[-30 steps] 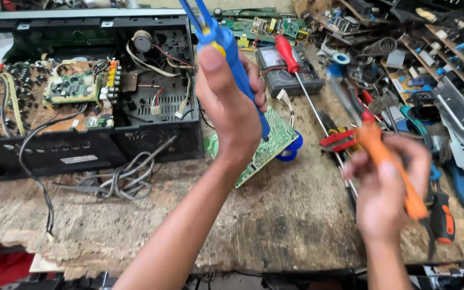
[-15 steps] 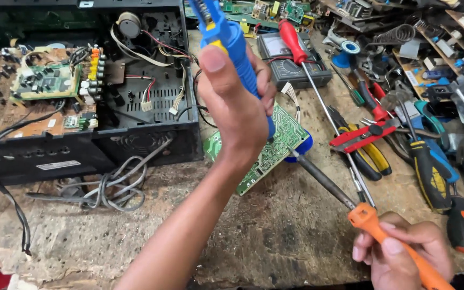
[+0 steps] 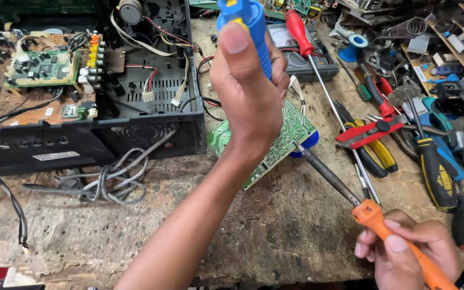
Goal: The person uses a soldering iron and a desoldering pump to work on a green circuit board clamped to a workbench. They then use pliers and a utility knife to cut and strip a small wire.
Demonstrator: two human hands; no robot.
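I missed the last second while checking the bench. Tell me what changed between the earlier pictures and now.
The right hand dropped low and toward the person, and its orange-handled soldering iron, earlier pointing down, now angles up with its tip at the edge of the green circuit board. The left hand stayed raised, gripping the blue tool. Nothing was picked up or released. The board and the open black chassis kept their places.
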